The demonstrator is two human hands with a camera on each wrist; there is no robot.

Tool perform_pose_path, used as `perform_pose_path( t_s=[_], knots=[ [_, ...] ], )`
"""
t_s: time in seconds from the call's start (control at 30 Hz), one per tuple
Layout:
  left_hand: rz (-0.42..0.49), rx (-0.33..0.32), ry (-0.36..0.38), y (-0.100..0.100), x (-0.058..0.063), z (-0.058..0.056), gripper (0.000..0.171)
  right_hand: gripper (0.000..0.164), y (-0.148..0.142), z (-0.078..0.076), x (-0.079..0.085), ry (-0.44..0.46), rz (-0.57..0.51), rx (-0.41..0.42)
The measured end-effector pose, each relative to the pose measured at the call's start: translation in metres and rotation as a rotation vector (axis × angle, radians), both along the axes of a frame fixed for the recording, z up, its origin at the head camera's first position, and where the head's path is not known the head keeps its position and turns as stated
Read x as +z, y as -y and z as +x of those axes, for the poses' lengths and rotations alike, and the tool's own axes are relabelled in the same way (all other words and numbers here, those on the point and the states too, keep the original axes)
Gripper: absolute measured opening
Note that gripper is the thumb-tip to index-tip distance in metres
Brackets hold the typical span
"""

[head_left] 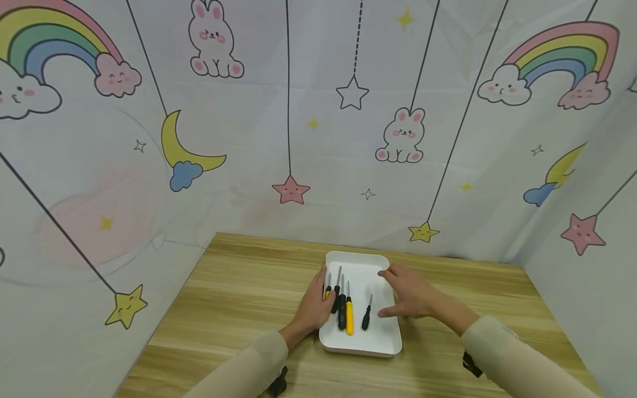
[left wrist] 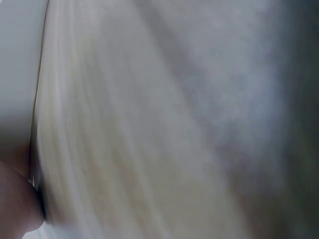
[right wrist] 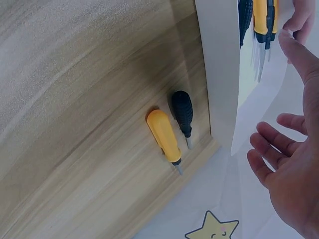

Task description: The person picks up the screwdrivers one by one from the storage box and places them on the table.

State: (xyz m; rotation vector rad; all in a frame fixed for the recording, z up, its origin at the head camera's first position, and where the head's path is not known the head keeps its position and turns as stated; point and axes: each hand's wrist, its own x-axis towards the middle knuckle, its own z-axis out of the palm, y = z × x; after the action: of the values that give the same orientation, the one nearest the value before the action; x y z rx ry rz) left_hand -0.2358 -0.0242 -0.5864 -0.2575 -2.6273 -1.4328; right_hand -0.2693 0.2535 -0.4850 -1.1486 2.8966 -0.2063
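The left hand (head_left: 313, 305) grips the left side of the white tray (head_left: 360, 345); the right hand's (head_left: 410, 291) spread, empty fingers hover by its right rim. Inside, a small black screwdriver (head_left: 366, 319) lies right of several larger screwdrivers (head_left: 342, 318). Right of the tray, two more screwdrivers (right wrist: 163, 132) lie on the tabletop (head_left: 239, 326). Behind hangs a cartoon-printed backdrop (head_left: 338, 149).

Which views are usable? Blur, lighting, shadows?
Head: screwdrivers in the white tray look clear, evenly lit. Left wrist: worst, tabletop grain smeared, right edge dark. Right wrist: loose yellow screwdriver and black screwdriver readable, soft shadow beside the tray.
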Motion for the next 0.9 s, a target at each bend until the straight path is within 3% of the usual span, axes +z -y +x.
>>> perform_pose_path(
  t_s=[0.37,0.9],
  knots=[
    [0.001,0.008,0.02,-0.001,0.002,0.002,0.07,0.1,0.006,0.003,-0.008,0.034,-0.022,-0.021],
    [0.0,0.004,0.022,0.0,-0.001,0.002,0.07,0.095,0.015,0.017,-0.022,-0.078,-0.069,0.036]
  ],
)
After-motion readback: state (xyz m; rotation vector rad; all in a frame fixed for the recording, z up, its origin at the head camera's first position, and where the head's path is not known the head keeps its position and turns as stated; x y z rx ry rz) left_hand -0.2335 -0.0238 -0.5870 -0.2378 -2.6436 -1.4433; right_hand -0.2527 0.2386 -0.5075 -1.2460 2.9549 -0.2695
